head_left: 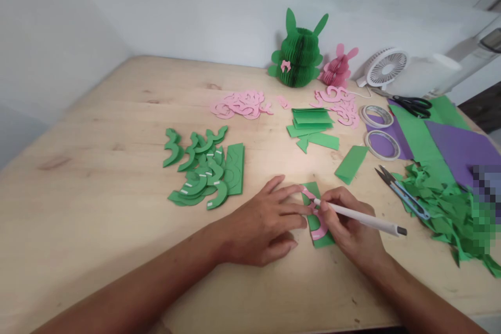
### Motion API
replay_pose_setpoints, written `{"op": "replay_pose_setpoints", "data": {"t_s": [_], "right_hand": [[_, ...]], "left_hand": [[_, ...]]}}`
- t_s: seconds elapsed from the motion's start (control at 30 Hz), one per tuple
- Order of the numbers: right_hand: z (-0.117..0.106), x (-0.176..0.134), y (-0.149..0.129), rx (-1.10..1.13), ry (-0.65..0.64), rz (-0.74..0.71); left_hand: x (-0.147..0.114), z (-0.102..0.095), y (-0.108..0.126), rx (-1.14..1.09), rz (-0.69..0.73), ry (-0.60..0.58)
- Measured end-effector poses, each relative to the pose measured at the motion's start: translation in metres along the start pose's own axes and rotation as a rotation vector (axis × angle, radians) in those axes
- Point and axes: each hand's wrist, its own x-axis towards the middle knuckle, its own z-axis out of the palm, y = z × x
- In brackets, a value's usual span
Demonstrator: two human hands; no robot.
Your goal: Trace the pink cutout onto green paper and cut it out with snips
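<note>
My right hand (354,224) is closed around a white pen (364,216), its tip on a pink curved paper piece (320,228). That piece lies flat on a folded green paper strip (324,243) on the table. With fingers spread, my left hand (270,222) lies flat, its fingertips pressing the pink piece and the strip's left edge. Part of the pink piece is hidden under my fingers. Left of my hands is a pile of cut green wavy pieces (199,180), beside a green strip with drawn curves (235,169).
Pink cutouts (242,104), folded green strips (312,118), tape rolls (382,145), blue snips (407,195), black scissors (413,106) and green scraps (450,209) lie around. Behind stand a green paper rabbit (299,57), a pink paper rabbit (337,69) and a white fan (386,68).
</note>
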Motion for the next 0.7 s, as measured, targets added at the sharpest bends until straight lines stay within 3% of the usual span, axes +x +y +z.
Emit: {"op": "replay_pose_setpoints", "data": {"t_s": [0.7], "right_hand": [[-0.0019,-0.0004,-0.0028,-0.088,0.023,-0.004]], "left_hand": [[-0.0004,0.0008,-0.0005,0.013,0.004,0.001]]}}
